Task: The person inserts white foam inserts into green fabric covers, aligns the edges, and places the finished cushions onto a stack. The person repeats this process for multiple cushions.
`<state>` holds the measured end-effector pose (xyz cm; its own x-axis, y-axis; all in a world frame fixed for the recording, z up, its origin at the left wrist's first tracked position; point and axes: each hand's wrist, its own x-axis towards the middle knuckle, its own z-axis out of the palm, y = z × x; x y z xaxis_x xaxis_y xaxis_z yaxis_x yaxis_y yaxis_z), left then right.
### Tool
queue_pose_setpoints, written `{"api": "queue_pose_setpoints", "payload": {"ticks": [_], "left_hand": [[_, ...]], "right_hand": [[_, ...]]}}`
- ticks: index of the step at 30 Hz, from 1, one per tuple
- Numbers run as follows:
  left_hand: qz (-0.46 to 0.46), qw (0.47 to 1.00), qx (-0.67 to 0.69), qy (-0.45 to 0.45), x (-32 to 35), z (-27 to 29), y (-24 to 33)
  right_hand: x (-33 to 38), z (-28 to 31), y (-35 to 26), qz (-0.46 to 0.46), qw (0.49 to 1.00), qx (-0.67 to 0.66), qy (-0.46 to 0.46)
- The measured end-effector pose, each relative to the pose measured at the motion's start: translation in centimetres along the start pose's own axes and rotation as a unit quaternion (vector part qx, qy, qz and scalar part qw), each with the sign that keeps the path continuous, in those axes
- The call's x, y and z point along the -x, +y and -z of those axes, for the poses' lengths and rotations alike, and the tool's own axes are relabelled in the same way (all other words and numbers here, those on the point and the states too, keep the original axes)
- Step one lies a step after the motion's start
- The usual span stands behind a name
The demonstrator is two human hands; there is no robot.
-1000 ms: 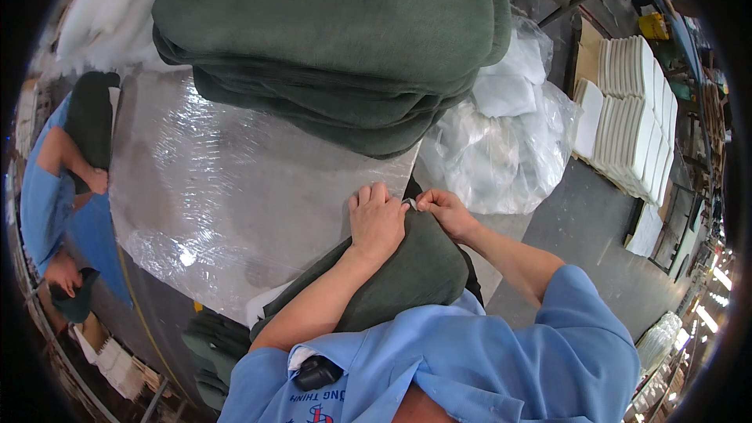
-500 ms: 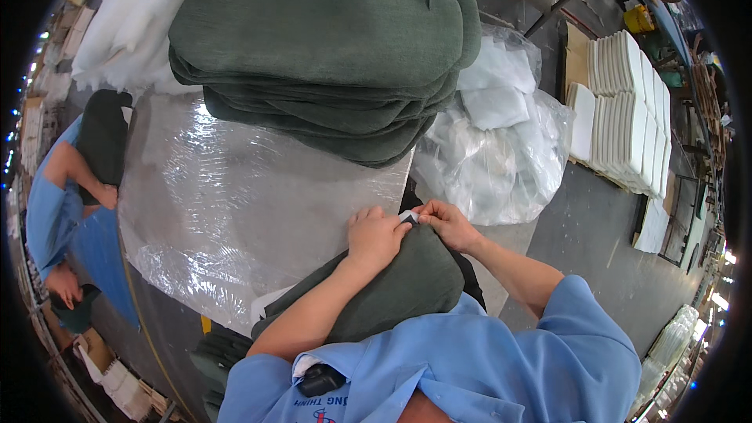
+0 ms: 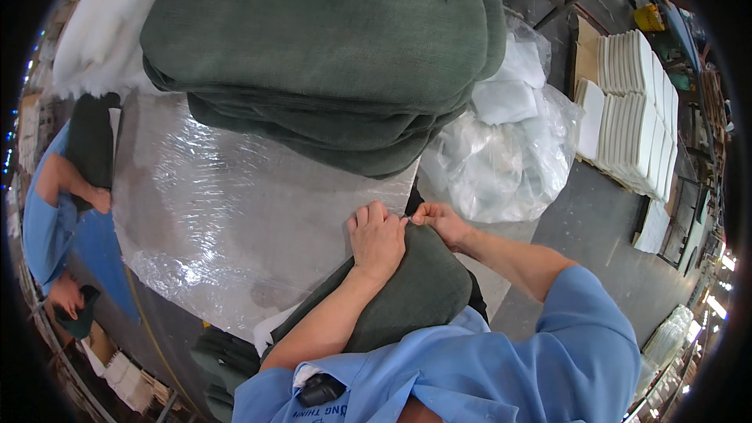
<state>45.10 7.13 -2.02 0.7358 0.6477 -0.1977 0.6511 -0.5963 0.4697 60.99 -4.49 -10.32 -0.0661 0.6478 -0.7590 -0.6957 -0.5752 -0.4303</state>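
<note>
A dark green fabric cushion cover with rounded corners lies on my lap against the table edge, and something white shows at its left end. My left hand is closed on the cover's upper edge, its fingers curled over the fabric. Close beside it, my right hand pinches the same edge between thumb and fingers. A tiny pale bit shows between the two hands, too small to name. On the table, a tall stack of similar green covers stands just beyond my hands.
Plastic film wraps the grey table. Clear bags of white padding sit to the right of the stack. White fluffy filling lies far left. Another person in a blue sleeve handles green pieces at left. White slabs are piled at right.
The white piece that showed at the cover's edge between my hands is now mostly hidden. My hands stay close together there. The view has shifted slightly, so the stack looks larger.
</note>
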Motion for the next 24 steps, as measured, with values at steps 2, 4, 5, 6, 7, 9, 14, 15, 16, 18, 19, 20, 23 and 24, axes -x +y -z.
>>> {"api": "queue_pose_setpoints", "payload": {"ticks": [2,4,5,6,7,9,14,15,16,18,19,20,23,24], "left_hand": [[-0.007,1.000,-0.004,0.004,-0.2,0.3,-0.1],[-0.013,1.000,-0.002,-0.001,-0.1,0.6,-0.1],[-0.020,1.000,-0.001,0.005,-0.1,0.7,-0.2],[-0.026,1.000,0.000,0.010,-0.1,0.8,-0.4],[-0.031,0.999,0.004,0.013,0.2,0.9,-0.3],[-0.045,0.999,0.009,0.012,0.2,1.1,-0.4],[-0.023,0.996,0.059,-0.065,1.1,1.9,-0.9],[0.012,0.991,0.075,-0.107,1.4,2.2,-0.9],[0.047,0.983,0.091,-0.150,1.6,2.4,-0.9],[0.063,0.979,0.076,-0.180,1.9,2.7,-0.7],[0.068,0.977,0.068,-0.192,1.8,2.6,-0.7],[0.057,0.983,0.058,-0.163,1.9,2.3,-0.6],[0.027,0.997,0.028,-0.074,2.8,1.1,-0.1],[0.015,0.999,0.017,-0.039,3.0,0.6,0.0]], "right_hand": [[0.3,-0.3,-0.3,-0.009,1.000,0.003,0.007],[1.4,-0.5,-0.6,-0.010,0.999,-0.033,0.004],[2.0,-0.7,-1.0,-0.010,0.999,-0.051,0.002],[2.5,-0.7,-1.5,-0.007,0.998,-0.058,-0.012],[3.3,-0.6,-1.6,-0.008,0.997,-0.067,-0.022],[3.7,-0.9,-1.9,0.019,0.998,-0.053,-0.032],[2.9,-0.9,-0.4,0.152,0.985,0.088,0.005],[3.1,-0.9,-0.3,0.149,0.984,0.093,0.008],[3.4,-1.0,-0.3,0.145,0.984,0.098,0.011],[4.1,-1.1,-0.4,0.109,0.991,0.082,0.000],[4.4,-1.0,-0.8,0.079,0.995,0.063,-0.013],[4.6,-0.8,-1.3,0.050,0.997,0.044,-0.027],[5.0,-0.6,-1.5,0.058,0.996,0.050,-0.035],[4.8,-0.7,-1.4,0.079,0.993,0.077,-0.031]]}}
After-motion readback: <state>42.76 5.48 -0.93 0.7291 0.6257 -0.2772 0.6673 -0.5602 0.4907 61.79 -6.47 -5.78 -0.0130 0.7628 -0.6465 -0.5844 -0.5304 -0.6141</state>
